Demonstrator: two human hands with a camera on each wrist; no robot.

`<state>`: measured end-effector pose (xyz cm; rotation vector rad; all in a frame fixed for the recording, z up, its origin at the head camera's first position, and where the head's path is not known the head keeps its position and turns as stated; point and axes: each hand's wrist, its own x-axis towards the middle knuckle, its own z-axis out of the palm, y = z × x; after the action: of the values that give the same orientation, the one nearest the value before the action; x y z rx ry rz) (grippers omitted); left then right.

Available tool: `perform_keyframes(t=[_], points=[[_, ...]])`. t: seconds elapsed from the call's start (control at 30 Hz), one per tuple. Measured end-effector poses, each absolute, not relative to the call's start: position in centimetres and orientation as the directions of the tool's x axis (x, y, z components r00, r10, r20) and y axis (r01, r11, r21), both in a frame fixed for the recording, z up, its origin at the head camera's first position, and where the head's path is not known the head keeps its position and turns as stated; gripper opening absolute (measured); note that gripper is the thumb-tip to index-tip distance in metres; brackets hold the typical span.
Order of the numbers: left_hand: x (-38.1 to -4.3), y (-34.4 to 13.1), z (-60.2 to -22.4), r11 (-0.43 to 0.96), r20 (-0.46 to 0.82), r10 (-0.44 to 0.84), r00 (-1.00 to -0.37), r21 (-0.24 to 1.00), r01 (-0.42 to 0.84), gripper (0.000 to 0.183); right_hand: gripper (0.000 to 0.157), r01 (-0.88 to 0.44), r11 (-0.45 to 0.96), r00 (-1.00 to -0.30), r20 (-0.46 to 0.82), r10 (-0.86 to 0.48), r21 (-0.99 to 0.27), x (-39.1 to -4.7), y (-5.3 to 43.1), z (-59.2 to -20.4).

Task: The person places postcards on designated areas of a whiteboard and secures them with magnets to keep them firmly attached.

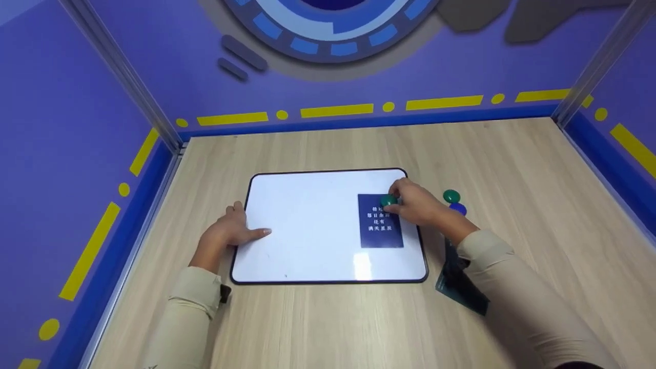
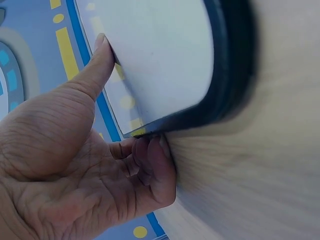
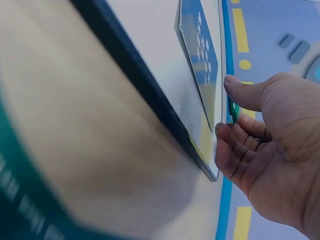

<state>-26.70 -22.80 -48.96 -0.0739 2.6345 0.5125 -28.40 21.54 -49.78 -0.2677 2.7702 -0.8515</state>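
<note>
A white board (image 1: 307, 225) with a black rim lies on the wooden table. My left hand (image 1: 225, 230) grips its left edge; the thumb lies over the white face and the curled fingers (image 2: 157, 165) meet the rim, as the left wrist view shows. On the board's right side is a dark blue card (image 1: 382, 240) printed with white characters. Over the card's upper right part, my right hand (image 1: 416, 202) pinches a round green magnet (image 1: 388, 200) between thumb and fingers. In the right wrist view, the green magnet (image 3: 233, 109) shows edge-on, partly hidden by those fingers.
Right of the board lie another green magnet (image 1: 451, 196) and a blue magnet (image 1: 458, 208). A dark green card (image 1: 461, 292) lies partly under my right forearm. Purple-blue panels (image 1: 328, 92) with yellow marks wall the table (image 1: 328, 318) at the back and sides.
</note>
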Motion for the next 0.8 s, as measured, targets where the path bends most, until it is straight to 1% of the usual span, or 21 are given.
perform_keyframes(t=[0.27,0.5,0.8], points=[[-26.7,-22.8,-49.0,0.929,-0.442,0.036,-0.896,0.346,-0.133,0.121,0.038,-0.144,0.82,-0.95,-0.154,-0.271,-0.554,-29.3,20.0,-50.3],[-27.0,-22.7,-49.0,0.934,-0.437,0.044,-0.898,0.337,-0.119,0.122,0.039,-0.171,0.845,-0.946,-0.154,-0.285,-0.507,-29.5,19.6,-50.2],[-26.8,-23.0,-49.0,0.93,-0.45,0.032,-0.892,0.34,-0.138,0.123,0.036,-0.18,0.838,-0.936,-0.172,-0.307,-0.515,-30.4,19.5,-50.5]])
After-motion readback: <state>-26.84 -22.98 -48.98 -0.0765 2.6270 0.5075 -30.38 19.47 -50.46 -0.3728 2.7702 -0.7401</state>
